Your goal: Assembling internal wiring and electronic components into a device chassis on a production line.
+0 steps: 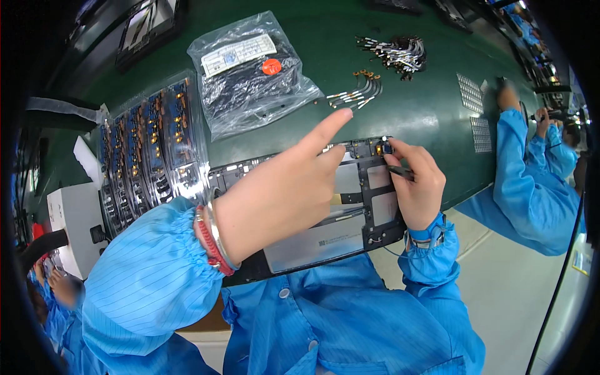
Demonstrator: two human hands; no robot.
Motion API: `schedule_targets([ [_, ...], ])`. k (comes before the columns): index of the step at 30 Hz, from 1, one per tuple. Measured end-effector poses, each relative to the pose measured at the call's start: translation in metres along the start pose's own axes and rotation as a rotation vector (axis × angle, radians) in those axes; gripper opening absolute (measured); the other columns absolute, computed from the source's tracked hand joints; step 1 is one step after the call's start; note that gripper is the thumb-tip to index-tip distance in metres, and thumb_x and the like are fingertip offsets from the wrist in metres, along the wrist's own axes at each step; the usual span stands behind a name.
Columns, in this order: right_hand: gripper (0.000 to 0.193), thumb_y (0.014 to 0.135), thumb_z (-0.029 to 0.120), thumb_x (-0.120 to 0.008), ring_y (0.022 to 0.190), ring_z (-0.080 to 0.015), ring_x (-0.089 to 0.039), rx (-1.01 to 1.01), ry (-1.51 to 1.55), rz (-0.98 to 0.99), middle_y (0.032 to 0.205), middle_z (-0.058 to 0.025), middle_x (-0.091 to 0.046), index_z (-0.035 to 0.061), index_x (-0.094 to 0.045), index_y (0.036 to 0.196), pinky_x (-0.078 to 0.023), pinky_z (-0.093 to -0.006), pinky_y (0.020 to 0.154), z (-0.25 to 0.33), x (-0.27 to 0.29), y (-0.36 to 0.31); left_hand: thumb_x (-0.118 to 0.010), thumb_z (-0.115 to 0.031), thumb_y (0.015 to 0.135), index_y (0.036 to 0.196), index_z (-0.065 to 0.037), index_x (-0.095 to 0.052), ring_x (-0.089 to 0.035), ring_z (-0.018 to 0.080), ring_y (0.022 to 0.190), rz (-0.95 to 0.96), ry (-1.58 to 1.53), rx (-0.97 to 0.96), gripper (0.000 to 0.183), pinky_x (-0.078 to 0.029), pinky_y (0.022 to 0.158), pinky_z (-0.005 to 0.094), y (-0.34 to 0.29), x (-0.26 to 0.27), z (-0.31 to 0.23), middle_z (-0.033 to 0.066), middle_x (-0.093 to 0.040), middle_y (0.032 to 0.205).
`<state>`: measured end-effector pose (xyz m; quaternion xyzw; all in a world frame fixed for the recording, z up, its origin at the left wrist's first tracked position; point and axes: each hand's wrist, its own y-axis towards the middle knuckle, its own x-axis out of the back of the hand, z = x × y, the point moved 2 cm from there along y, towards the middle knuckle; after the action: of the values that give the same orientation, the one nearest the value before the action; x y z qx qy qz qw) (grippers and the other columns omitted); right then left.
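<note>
Seemingly mid-fitting, the right hand (420,181) grips a dark tool (402,172) in its fingers at the open tablet (312,249) by the worktop's (434,128) near edge; the left hand's (281,190) grasp is unclear; careful seating seems needed next.

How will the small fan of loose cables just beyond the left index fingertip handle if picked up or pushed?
The cables look thin and curved, so each is probably light and bendy. They lie side by side with no visible tie, so a push would likely spread them. Their gold-coloured ends look small and may be fragile if pinched.
</note>
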<state>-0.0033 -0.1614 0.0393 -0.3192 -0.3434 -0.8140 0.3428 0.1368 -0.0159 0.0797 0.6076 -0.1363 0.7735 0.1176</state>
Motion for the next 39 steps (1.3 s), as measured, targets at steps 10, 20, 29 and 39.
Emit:
schedule_targets([
  [10, 0.028, 0.076, 0.008, -0.067, 0.073, -0.0306, -0.061, 0.064, -0.063, -0.028, 0.088, -0.0121, -0.06, 0.0065, -0.062, 0.103, -0.05, -0.035, 0.061, 0.005, 0.013, 0.0, -0.054, -0.016, 0.068, 0.077, -0.01, -0.073, -0.052, 0.0234, 0.104, 0.037, 0.195, -0.123, 0.021, -0.02, 0.111, 0.0518, 0.018, -0.001, -0.01, 0.0041, -0.065, 0.081],
  [20, 0.039, 0.067, -0.008, -0.056, 0.067, -0.0252, -0.06, 0.274, 0.093, 0.072, 0.087, -0.0107, -0.059, 0.0055, -0.062, 0.103, -0.049, -0.0324, 0.058, 0.046, 0.018, 0.03, -0.054, -0.017, 0.071, 0.081, -0.007, -0.072, -0.051, 0.0258, 0.108, -0.112, 0.051, 0.244, 0.023, -0.018, 0.111, 0.0512, 0.006, 0.008, -0.04, 0.0076, -0.063, 0.099],
  [29, 0.052, 0.061, -0.011, -0.052, 0.08, -0.0267, -0.062, 0.552, -0.069, 0.477, 0.105, -0.0069, -0.06, 0.0092, -0.063, 0.107, -0.051, -0.0344, 0.068, 0.05, -0.029, 0.043, -0.053, -0.012, 0.085, 0.11, -0.004, -0.057, -0.059, 0.0198, 0.084, -0.168, -1.742, 0.47, 0.027, -0.048, 0.068, 0.0299, -0.07, 0.002, -0.161, 0.0075, -0.058, 0.114],
  [39, 0.045, 0.063, 0.0, -0.063, 0.073, -0.0262, -0.062, 0.646, -0.249, 0.48, 0.105, -0.0056, -0.057, 0.0076, -0.061, 0.108, -0.051, -0.0354, 0.066, 0.053, -0.035, 0.026, -0.042, -0.016, 0.096, 0.132, -0.001, -0.04, -0.036, 0.0217, 0.129, -0.807, -2.929, 0.676, 0.04, -0.032, 0.103, 0.0327, -0.058, -0.048, -0.19, 0.0134, -0.039, 0.139],
])
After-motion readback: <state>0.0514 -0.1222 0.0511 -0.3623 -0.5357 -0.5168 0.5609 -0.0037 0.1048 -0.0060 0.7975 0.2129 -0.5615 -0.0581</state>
